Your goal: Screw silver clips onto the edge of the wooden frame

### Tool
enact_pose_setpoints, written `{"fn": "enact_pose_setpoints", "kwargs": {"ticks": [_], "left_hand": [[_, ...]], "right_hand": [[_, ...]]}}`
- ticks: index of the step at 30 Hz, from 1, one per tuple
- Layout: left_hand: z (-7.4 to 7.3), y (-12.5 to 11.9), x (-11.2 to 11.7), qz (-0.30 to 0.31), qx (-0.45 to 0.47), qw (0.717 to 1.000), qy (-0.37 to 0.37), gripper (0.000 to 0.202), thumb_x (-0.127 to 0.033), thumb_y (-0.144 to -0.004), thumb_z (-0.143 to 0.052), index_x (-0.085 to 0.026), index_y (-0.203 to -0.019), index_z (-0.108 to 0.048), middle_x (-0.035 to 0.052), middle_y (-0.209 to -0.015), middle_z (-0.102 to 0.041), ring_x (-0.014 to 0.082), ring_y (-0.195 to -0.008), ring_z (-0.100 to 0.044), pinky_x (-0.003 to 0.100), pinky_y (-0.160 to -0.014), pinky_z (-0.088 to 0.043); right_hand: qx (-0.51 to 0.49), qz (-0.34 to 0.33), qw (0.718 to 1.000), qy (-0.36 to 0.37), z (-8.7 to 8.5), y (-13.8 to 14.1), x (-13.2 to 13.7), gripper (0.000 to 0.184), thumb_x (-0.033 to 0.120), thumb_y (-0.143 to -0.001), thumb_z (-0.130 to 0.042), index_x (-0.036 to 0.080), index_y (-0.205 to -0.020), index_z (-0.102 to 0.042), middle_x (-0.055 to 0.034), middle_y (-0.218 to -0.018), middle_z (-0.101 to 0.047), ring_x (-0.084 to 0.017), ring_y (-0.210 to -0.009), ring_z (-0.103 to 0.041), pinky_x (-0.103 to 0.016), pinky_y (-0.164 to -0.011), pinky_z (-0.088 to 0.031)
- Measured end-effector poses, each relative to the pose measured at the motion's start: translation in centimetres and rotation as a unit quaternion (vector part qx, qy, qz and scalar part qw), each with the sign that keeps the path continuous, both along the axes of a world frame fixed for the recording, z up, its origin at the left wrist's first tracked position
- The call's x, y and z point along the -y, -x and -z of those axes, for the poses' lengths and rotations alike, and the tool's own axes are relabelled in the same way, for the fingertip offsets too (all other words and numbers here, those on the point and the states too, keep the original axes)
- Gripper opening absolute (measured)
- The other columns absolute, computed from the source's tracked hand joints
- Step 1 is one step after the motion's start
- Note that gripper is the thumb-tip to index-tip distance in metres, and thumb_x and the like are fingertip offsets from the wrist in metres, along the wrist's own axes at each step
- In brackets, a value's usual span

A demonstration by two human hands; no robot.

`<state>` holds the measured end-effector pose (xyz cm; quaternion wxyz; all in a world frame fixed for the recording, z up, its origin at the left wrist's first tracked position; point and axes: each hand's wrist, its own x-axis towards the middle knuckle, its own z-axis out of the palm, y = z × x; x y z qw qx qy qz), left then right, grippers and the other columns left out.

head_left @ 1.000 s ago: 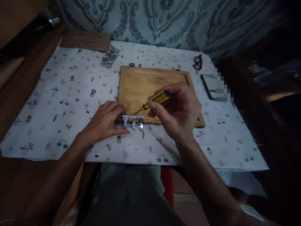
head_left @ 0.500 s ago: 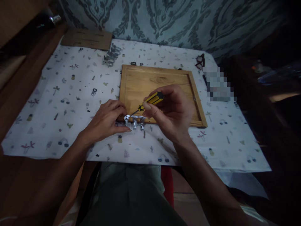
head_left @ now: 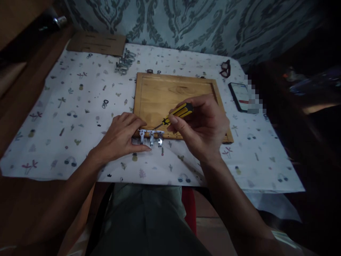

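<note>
A framed wooden panel (head_left: 162, 96) lies flat on the table. Along its near edge, towards the left corner, sits a row of three shiny metal fittings (head_left: 151, 138) with parts sticking out past the edge. My left hand (head_left: 121, 137) grips that corner, its fingers on top of the frame and its thumb stretched out in front beside the fittings. In my right hand (head_left: 204, 124) is a yellow-and-black screwdriver (head_left: 179, 113), held by the handle and tilted. Its shaft points down left, the tip at the middle fitting; whether it touches a screw is too small to tell.
More metal fittings (head_left: 125, 62) lie in a pile at the back left, near a piece of brown cardboard (head_left: 97, 43). Glasses (head_left: 225, 68) and a phone (head_left: 239, 96) are on the right. A small dark metal piece (head_left: 105, 103) rests on the patterned tablecloth (head_left: 71, 142).
My right hand has moved slightly right with the screwdriver, and its tip has shifted from near the left fitting to the middle one. My left hand stays almost in place.
</note>
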<state>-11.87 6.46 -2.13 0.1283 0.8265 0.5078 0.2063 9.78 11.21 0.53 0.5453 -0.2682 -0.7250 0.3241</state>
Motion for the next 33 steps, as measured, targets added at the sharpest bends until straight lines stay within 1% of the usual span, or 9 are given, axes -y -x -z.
{"fn": "enact_pose_setpoints", "kwargs": {"ticks": [7,11,17,22,24,28,30,33], "left_hand": [[0.6,-0.9,-0.1,0.004,-0.018,1.0,-0.016,0.065,-0.073,-0.079,-0.055,-0.018,-0.112,-0.061,0.0099,-0.116,-0.061,0.0293,-0.111,-0.051,0.046,-0.096,-0.038],[0.7,-1.2,-0.2,0.002,-0.031,0.999,-0.017,0.061,-0.071,-0.08,-0.056,-0.019,-0.11,-0.063,0.0095,-0.115,-0.062,0.0294,-0.109,-0.052,0.046,-0.094,-0.038],[0.6,-1.3,-0.2,-0.001,-0.039,0.999,-0.001,0.056,-0.066,-0.079,-0.062,-0.019,-0.11,-0.063,0.0089,-0.114,-0.062,0.0296,-0.11,-0.051,0.045,-0.094,-0.039],[0.3,-1.4,-0.2,-0.001,-0.038,0.999,0.012,0.054,-0.062,-0.079,-0.066,-0.018,-0.11,-0.065,0.0093,-0.115,-0.062,0.0301,-0.112,-0.051,0.047,-0.097,-0.039],[0.3,-1.4,-0.2,0.0,-0.037,0.999,0.01,0.055,-0.062,-0.079,-0.066,-0.018,-0.112,-0.065,0.0098,-0.115,-0.062,0.0303,-0.112,-0.051,0.047,-0.098,-0.039],[0.3,-1.4,-0.2,-0.001,-0.035,0.999,0.004,0.056,-0.062,-0.08,-0.064,-0.018,-0.115,-0.065,0.0107,-0.114,-0.062,0.0312,-0.112,-0.051,0.048,-0.096,-0.04],[0.3,-1.4,-0.2,-0.001,-0.035,0.999,0.006,0.057,-0.062,-0.08,-0.065,-0.018,-0.116,-0.065,0.0108,-0.114,-0.062,0.0313,-0.112,-0.051,0.049,-0.096,-0.041],[0.4,-1.4,-0.2,0.001,-0.037,0.999,0.008,0.055,-0.061,-0.08,-0.065,-0.019,-0.116,-0.065,0.0104,-0.114,-0.061,0.0307,-0.112,-0.051,0.048,-0.096,-0.041]], "right_hand": [[0.001,-0.003,1.0,0.006,0.0,-0.1,0.3,0.027,0.023,-0.078,-0.079,0.027,-0.097,-0.06,0.0073,-0.08,-0.061,-0.007,-0.055,-0.062,-0.02,-0.047,-0.053],[0.013,-0.003,1.0,0.013,0.4,-0.2,0.2,0.027,0.021,-0.079,-0.077,0.028,-0.098,-0.059,0.0063,-0.081,-0.061,-0.008,-0.056,-0.061,-0.02,-0.047,-0.053],[0.032,-0.002,0.999,0.001,0.8,-0.1,0.2,0.029,0.019,-0.08,-0.076,0.028,-0.101,-0.058,0.0065,-0.082,-0.059,-0.008,-0.057,-0.061,-0.02,-0.047,-0.054],[0.061,0.011,0.998,-0.026,0.6,-0.1,0.2,0.03,0.022,-0.08,-0.077,0.029,-0.102,-0.058,0.0059,-0.083,-0.06,-0.009,-0.06,-0.061,-0.022,-0.05,-0.055],[0.075,0.021,0.996,-0.052,0.4,0.0,0.2,0.029,0.023,-0.078,-0.079,0.028,-0.099,-0.059,0.0061,-0.079,-0.059,-0.01,-0.059,-0.059,-0.023,-0.05,-0.054],[0.089,0.064,0.989,-0.095,0.0,0.5,0.4,0.027,0.027,-0.076,-0.081,0.026,-0.087,-0.057,0.0072,-0.068,-0.052,-0.009,-0.054,-0.05,-0.022,-0.046,-0.047],[0.089,0.078,0.988,-0.1,-0.1,0.7,0.5,0.027,0.029,-0.076,-0.081,0.025,-0.083,-0.055,0.007,-0.068,-0.05,-0.008,-0.053,-0.048,-0.022,-0.046,-0.046],[0.086,0.087,0.989,-0.088,0.1,0.8,0.5,0.028,0.031,-0.076,-0.081,0.025,-0.081,-0.055,0.0065,-0.069,-0.051,-0.009,-0.055,-0.048,-0.023,-0.047,-0.047]]}}
